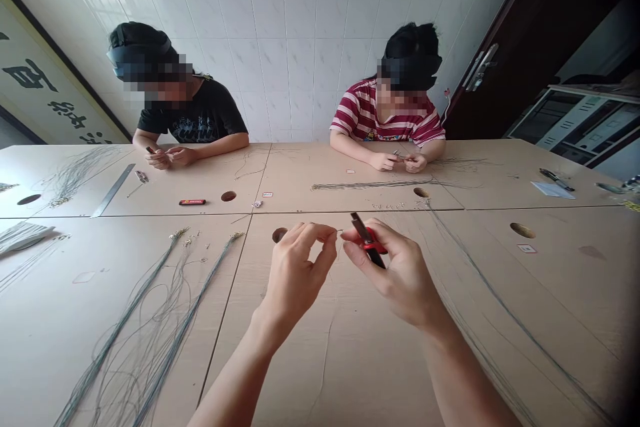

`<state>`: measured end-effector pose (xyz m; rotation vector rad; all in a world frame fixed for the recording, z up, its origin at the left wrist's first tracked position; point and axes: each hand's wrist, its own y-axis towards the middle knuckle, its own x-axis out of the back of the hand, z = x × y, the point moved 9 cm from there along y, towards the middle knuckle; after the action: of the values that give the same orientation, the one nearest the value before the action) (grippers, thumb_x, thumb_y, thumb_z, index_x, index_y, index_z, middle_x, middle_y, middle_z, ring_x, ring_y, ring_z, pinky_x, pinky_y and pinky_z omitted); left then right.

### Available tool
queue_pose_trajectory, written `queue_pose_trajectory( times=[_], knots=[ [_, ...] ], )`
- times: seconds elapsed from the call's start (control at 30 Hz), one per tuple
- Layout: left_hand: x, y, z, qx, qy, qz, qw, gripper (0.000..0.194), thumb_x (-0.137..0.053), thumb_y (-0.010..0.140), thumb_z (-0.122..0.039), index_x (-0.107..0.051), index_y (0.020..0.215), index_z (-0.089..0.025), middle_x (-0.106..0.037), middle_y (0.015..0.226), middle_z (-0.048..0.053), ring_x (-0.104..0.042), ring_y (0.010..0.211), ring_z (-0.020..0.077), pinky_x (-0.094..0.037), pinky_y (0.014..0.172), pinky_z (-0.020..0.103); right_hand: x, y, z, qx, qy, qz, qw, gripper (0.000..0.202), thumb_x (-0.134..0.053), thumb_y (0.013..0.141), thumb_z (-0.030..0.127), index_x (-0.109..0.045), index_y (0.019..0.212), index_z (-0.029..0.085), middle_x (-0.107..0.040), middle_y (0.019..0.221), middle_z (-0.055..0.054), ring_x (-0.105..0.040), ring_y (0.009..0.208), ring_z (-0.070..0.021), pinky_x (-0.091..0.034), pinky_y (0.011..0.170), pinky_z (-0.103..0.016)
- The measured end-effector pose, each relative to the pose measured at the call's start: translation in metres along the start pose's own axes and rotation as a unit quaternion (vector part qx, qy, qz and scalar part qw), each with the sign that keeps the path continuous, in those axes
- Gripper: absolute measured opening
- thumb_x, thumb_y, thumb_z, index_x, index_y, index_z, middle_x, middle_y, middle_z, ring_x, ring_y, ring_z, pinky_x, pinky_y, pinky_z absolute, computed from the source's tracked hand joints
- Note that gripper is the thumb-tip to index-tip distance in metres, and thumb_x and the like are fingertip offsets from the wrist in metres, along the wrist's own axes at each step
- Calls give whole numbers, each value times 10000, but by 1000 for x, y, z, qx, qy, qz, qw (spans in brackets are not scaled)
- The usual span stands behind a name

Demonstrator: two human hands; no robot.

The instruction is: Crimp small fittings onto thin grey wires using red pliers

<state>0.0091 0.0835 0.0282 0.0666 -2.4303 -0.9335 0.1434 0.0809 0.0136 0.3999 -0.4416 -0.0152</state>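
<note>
Above the middle of the table, my left hand (303, 267) is closed in a pinch, thumb against forefinger, on the tip of a thin pale cord (327, 340). That cord hangs below my hands and trails toward me over the tabletop. Just to the right, my right hand (395, 267) grips a small red-and-black tool (370, 240) with a flat dark bar pointing up and left; its exact kind is not clear. The right thumb and forefinger are close to the pinched cord end. Any tiny part between the fingertips is too small to make out.
Bundles of grey-green cords (193, 320) with small metal ends lie on the left, another cord bundle (490, 280) on the right. Two people sit across the table, working with their hands. A red-and-black stick-like item (193, 202), a steel ruler (114, 190) and a pen (556, 179) lie farther off.
</note>
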Motion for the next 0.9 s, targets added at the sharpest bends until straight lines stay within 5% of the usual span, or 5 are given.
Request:
queue_pose_trajectory(
  times=[0.47, 0.9],
  knots=[
    [-10, -9, -13, -87, 163, -49, 982, 124, -496, 904, -141, -598, 847, -182, -692, 752, 15, -586, 678, 144, -436, 657, 287, -8, 2, 6, 41, -37, -36, 998, 91, -504, 872, 186, -538, 791, 208, -524, 751, -1, -480, 672, -128, -394, 625, -247],
    [-25, -11, -13, -58, 179, 33, 982, 313, -387, 806, 2, -578, 977, -178, -679, 832, 45, -552, 713, 177, -464, 657, 318, -6, 7, -1, 58, -81, -54, 994, 194, -513, 897, 267, -449, 721, 217, -503, 703, 1, -478, 677, -153, -397, 676, -279]
  ],
)
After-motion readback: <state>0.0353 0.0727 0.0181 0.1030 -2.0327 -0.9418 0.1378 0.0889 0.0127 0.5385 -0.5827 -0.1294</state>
